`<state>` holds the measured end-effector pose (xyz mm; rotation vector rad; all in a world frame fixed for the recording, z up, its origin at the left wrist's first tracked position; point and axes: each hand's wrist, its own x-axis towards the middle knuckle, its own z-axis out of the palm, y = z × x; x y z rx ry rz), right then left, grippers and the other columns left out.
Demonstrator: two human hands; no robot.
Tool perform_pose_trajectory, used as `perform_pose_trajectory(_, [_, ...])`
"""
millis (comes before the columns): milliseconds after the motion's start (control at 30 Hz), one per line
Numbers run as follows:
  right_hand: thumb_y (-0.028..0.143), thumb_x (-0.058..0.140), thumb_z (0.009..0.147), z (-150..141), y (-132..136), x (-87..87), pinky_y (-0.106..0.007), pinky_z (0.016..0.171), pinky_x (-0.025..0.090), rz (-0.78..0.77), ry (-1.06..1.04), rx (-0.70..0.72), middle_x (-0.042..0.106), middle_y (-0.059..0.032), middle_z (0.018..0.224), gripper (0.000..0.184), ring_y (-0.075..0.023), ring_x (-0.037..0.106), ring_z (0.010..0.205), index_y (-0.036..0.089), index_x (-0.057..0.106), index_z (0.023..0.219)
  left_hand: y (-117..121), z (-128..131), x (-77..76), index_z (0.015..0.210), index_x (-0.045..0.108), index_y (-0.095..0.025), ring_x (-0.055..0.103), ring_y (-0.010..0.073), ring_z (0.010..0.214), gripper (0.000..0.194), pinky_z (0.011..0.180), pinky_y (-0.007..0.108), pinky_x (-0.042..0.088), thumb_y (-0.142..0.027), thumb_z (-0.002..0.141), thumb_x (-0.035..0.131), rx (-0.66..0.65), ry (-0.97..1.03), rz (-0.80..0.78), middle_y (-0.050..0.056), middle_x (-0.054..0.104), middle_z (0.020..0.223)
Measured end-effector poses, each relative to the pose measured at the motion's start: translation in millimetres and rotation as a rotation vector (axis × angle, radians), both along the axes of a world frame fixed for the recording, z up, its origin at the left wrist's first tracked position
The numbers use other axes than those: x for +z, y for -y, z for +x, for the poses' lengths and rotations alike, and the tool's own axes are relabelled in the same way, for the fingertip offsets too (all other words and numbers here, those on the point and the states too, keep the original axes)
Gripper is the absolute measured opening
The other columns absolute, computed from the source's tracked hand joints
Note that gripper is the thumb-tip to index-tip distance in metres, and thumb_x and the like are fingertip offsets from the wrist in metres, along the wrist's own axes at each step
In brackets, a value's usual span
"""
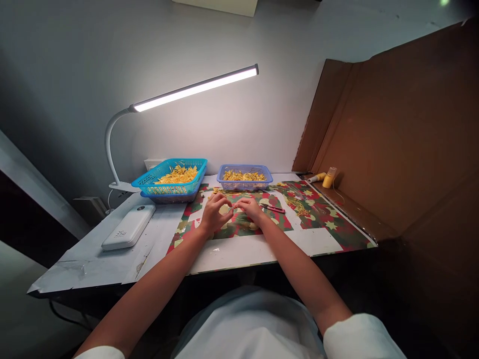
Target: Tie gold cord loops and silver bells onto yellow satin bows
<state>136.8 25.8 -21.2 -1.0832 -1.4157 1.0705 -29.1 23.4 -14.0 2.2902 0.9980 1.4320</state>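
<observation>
My left hand (216, 213) and my right hand (250, 208) meet above the patterned red, green and cream sheet on the table. Thumb and fingers of each are closed in a pinch, and the fingertips nearly touch. Whatever sits between them is too small to name. Just right of my right hand lies a slim red-and-black tool (273, 208). Thin yellow strands (228, 191) lie behind the hands. More yellow strands, in a loose bunch (298, 205), rest farther right on the sheet.
At the back left, a turquoise basket (149, 188) holds yellow pieces, stacked on another basket. A purple basket (245, 186) with yellow pieces stands behind my hands. A white power bank (129, 228), a lit lamp (196, 89), a yellow bottle (329, 178) and a cardboard wall (396, 129) surround the space.
</observation>
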Motion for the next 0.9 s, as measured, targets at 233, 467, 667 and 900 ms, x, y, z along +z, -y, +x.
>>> perform_pose_trajectory(233, [0.032, 0.064, 0.062, -1.3, -2.0, -2.6, -0.027, 0.070, 0.042, 0.006, -0.002, -0.002, 0.064, 0.0010, 0.069, 0.013, -0.0152, 0.055, 0.072, 0.019, 0.066, 0.059, -3.9, -0.8, -3.7, 0.071, 0.066, -0.024, 0.050, 0.0230, 0.083, 0.003, 0.083, 0.035, 0.038, -0.027, 0.071, 0.068, -0.002, -0.096, 0.072, 0.004, 0.055, 0.080])
perform_pose_trajectory(467, [0.030, 0.064, 0.062, -0.3, 0.8, -0.9, -0.028, 0.072, 0.044, 0.010, 0.003, 0.001, 0.065, 0.0013, 0.069, 0.012, -0.0152, 0.057, 0.073, 0.019, 0.067, 0.059, -5.9, 0.2, -4.1, 0.069, 0.067, -0.025, 0.050, 0.0222, 0.080, 0.009, 0.081, 0.034, 0.039, -0.030, 0.075, 0.065, 0.005, -0.117, 0.078, 0.004, 0.055, 0.077])
perform_pose_trajectory(667, [0.028, 0.063, 0.062, 0.0, 2.5, 1.5, -0.028, 0.074, 0.044, 0.002, -0.003, -0.007, 0.066, 0.0013, 0.069, 0.010, -0.0155, 0.058, 0.075, 0.019, 0.067, 0.059, -4.8, -0.3, -2.4, 0.067, 0.067, -0.024, 0.050, 0.0210, 0.077, 0.010, 0.078, 0.033, 0.039, -0.029, 0.075, 0.066, -0.023, -0.082, 0.072, 0.003, 0.053, 0.075])
perform_pose_trajectory(900, [0.030, 0.058, 0.063, 2.1, 1.5, 0.5, -0.029, 0.071, 0.043, -0.015, -0.021, -0.053, 0.068, -0.0002, 0.072, 0.015, -0.0165, 0.058, 0.075, 0.019, 0.067, 0.060, -2.3, -1.3, -1.0, 0.064, 0.067, -0.024, 0.048, 0.0209, 0.077, 0.008, 0.081, 0.034, 0.038, -0.025, 0.072, 0.068, -0.071, -0.032, 0.004, 0.002, 0.052, 0.073])
